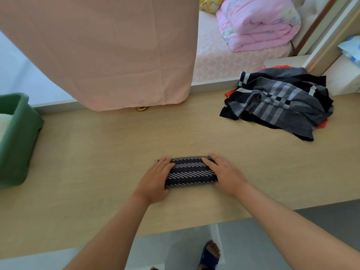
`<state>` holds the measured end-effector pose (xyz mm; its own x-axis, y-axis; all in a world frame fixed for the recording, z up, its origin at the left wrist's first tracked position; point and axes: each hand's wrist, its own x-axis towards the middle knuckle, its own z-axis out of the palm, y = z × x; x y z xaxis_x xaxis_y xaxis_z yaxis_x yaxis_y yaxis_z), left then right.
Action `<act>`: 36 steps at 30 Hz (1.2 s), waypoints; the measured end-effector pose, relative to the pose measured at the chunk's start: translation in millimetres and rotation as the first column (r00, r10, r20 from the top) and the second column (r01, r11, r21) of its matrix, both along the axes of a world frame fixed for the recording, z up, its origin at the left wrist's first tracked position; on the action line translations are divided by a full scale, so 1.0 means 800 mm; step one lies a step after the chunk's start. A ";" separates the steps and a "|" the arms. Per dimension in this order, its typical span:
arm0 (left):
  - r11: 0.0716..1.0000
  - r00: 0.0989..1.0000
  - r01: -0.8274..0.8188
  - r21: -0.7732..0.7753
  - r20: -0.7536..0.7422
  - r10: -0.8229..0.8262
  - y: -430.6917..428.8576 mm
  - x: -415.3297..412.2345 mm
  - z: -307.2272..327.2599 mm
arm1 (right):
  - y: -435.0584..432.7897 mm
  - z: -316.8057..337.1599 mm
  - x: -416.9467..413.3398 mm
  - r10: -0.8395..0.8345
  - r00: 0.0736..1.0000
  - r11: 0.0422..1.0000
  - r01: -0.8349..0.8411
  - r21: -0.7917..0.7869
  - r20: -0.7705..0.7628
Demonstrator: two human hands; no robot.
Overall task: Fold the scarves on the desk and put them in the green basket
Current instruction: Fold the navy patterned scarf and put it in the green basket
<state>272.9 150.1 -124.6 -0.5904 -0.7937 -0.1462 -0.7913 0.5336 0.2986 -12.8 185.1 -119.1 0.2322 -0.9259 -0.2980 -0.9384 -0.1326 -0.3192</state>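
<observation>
A folded dark scarf with white chevron stripes (190,172) lies on the wooden desk (97,172) near its front edge. My left hand (155,178) rests flat against the scarf's left end, fingers straight. On the right end lies my right hand (226,174), its fingers also straight on the fabric. A crumpled pile of scarves (278,102), grey and black plaid over something red, sits at the desk's back right. The green basket (17,141) stands at the left edge, with a pale folded cloth inside.
A pink curtain (109,51) hangs down to the desk's back edge, with a small gold object (142,108) under its hem. Beyond it is a bed with a folded pink quilt (259,22). My sandalled foot (211,254) shows on the grey floor below the desk.
</observation>
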 end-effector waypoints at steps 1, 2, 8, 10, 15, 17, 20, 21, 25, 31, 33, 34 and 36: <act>1.000 0.999 -0.012 0.009 -0.039 0.012 0.002 0.005 0.001 | 0.000 0.003 0.002 -0.037 0.998 0.999 0.037 -0.012 0.052; 0.999 0.995 -0.031 0.018 -0.097 0.033 0.003 0.010 0.003 | 0.001 0.006 0.003 -0.082 0.989 0.996 0.085 -0.020 0.122; 0.867 0.812 -0.404 0.293 -0.322 0.487 0.000 0.032 0.054 | -0.008 0.054 0.027 -0.494 0.730 0.846 0.530 0.066 0.473; 0.766 0.724 -0.455 0.455 -0.312 0.615 -0.004 0.043 0.064 | -0.018 0.063 0.041 -0.552 0.651 0.797 0.596 0.099 0.521; 0.522 0.609 -0.495 0.694 -0.152 0.778 0.006 0.078 0.043 | -0.020 0.054 0.091 -0.383 0.902 0.899 0.413 -0.146 0.199; 0.488 0.608 -0.497 0.717 -0.113 0.786 0.014 0.089 0.030 | -0.005 0.041 0.116 -0.211 0.976 0.939 0.216 -0.269 0.046; 0.525 0.655 -0.502 0.687 -0.093 0.750 0.021 0.098 0.027 | 0.023 0.026 0.154 0.017 0.999 0.972 -0.023 -0.232 -0.028; 0.544 0.685 -0.500 0.674 -0.076 0.724 0.021 0.103 0.029 | 0.033 0.023 0.165 0.079 0.994 0.983 -0.090 -0.160 -0.078; 0.665 0.883 -0.419 0.618 0.105 0.458 0.021 0.124 0.042 | 0.060 0.013 0.190 0.119 0.988 0.993 -0.118 0.013 -0.093; 0.953 0.995 -0.074 0.295 -0.042 0.091 0.030 0.132 0.059 | 0.055 0.028 0.230 -0.299 0.903 0.950 0.313 0.003 0.308; 0.962 0.997 0.035 0.269 -0.077 -0.015 0.029 0.126 0.058 | 0.054 0.027 0.240 -0.416 0.896 0.906 0.422 -0.011 0.155; 0.960 0.998 0.057 0.274 -0.054 -0.044 0.027 0.122 0.057 | 0.052 0.026 0.243 -0.441 0.893 0.897 0.441 0.017 0.090; 0.950 0.997 0.076 0.303 0.002 -0.080 0.017 0.118 0.055 | 0.046 0.026 0.250 -0.455 0.888 0.889 0.449 0.096 0.068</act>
<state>367.1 163.8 -80.9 -0.6447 -0.6624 -0.3815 -0.7563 0.4799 0.4447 186.9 222.2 -98.6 -0.1781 -0.9123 -0.3687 -0.8591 0.3268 -0.3938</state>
